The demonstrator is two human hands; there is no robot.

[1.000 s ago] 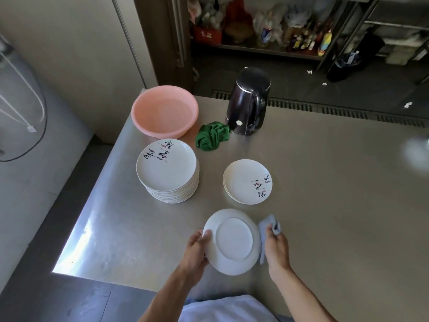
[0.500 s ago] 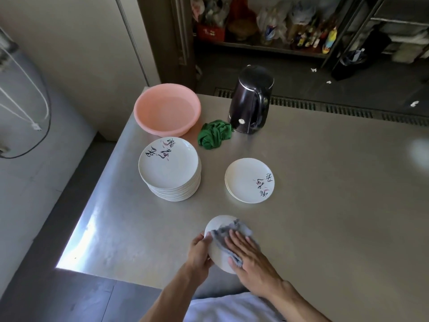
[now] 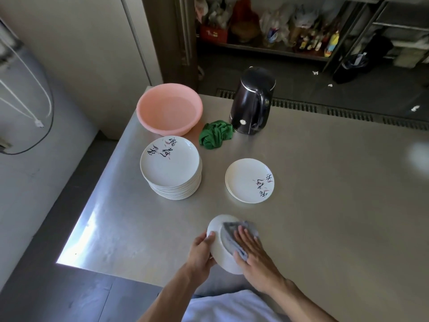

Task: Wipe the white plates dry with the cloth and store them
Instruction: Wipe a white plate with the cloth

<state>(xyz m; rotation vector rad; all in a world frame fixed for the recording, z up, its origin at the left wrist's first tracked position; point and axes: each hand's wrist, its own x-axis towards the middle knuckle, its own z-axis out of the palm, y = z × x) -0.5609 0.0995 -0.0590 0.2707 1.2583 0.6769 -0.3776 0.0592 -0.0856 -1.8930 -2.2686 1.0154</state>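
- Steel table [image 3: 325,205] in a kitchen-type room, with cluttered shelves [image 3: 278,31] at the back and a floor drain grate running behind the table.
- Far left corner of the table has a pink basin [image 3: 169,109]. A black kettle [image 3: 253,101] stands to its right, with a crumpled green rag [image 3: 216,134] between them, touching the kettle's base.
- Tall stack [image 3: 171,168] of white plates sits in front of the basin, printed side up. A much shorter pile [image 3: 249,180] is off to its right, apart from it.
- Near edge: left hand [image 3: 202,251] grips one plate [image 3: 217,242] by its left rim, thumb on top, plate tilted up off the table.
- Right hand [image 3: 253,249] lies flat with fingers straight, pressing a grey cloth [image 3: 232,235] onto the plate's face.
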